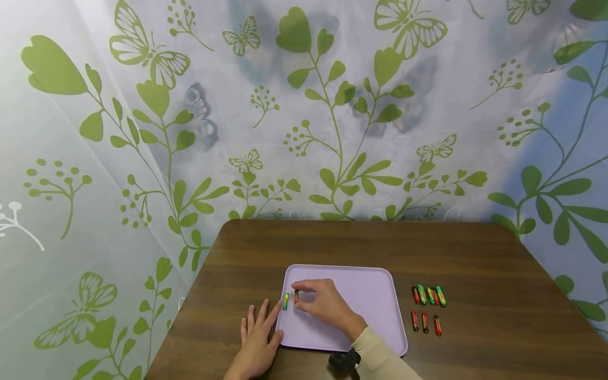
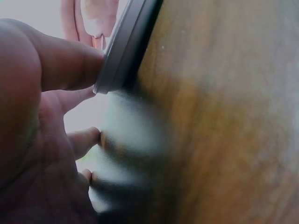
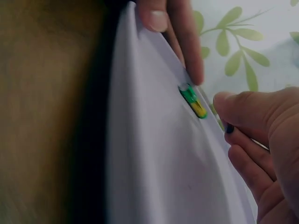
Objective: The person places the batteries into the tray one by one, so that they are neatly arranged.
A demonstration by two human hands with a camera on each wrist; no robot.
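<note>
Fingers (image 1: 262,312) spread, the left hand (image 1: 256,340) touches a lilac tray (image 1: 366,295) bearing a green battery (image 1: 286,301), while beside that a darker battery (image 1: 296,296), apparently being placed and next needing gentle release, is pinched by the right hand (image 1: 328,305), more batteries (image 1: 425,323) lying rightward on the table (image 1: 499,295).

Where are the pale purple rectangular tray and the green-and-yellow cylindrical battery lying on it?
Pale purple rectangular tray (image 1: 367,293): head view, bare surface.
Green-and-yellow cylindrical battery (image 3: 193,101): right wrist view, middle of its casing.
</note>
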